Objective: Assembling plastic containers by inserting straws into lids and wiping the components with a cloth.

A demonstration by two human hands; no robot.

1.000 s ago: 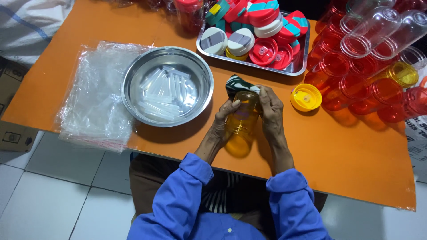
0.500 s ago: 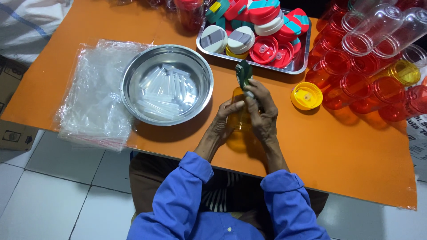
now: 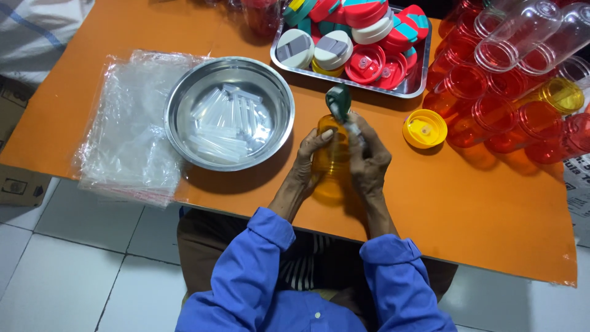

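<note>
Orange tabletop (image 3: 491,203) over white floor tiles (image 3: 74,270); near its front edge, left hand (image 3: 310,161) wraps a yellow translucent plastic bottle (image 3: 332,161) while right hand (image 3: 369,161) grips a green strap (image 3: 338,101) at its top, beside a steel bowl (image 3: 178,110).

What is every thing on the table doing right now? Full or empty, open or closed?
Yellow cup: upright, open, held by left hand.
Green strap: pinched by right hand over the cup's mouth.
Yellow lid: lying loose on orange table.
Steel bowl: holds clear tubes.
Tray: heaped with lids.
Red cups: lying sideways, lidless.
Plastic bags: stacked flat.
</note>
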